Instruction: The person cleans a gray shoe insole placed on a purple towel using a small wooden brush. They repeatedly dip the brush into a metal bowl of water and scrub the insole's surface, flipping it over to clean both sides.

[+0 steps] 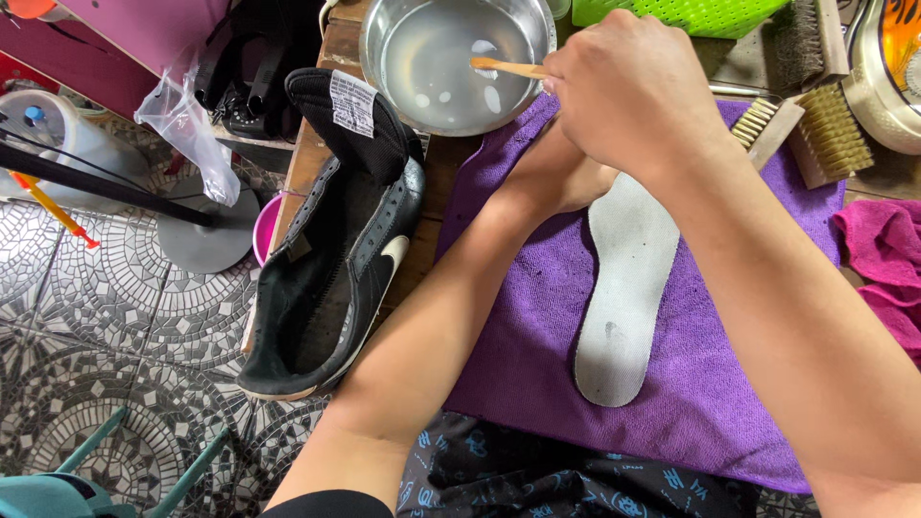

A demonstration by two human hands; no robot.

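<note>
My right hand (pixel 628 91) grips a wooden-handled brush (pixel 507 67) whose end dips into a steel bowl (pixel 459 59) of cloudy water. My left hand (pixel 566 177) lies mostly hidden under the right one and presses the top end of a grey insole (pixel 622 297). The insole lies lengthwise on a purple towel (pixel 523 355). A black shoe (pixel 336 249) with a white mark and its tongue pulled up rests on its side, left of the towel.
Two bristle brushes (pixel 815 129) lie at the towel's far right corner, a green basket (pixel 686 13) behind them. A pink cloth (pixel 887 259) sits at right. Left are a patterned tile floor (pixel 106 317), a plastic bag (pixel 187 129) and a stand's base (pixel 206 230).
</note>
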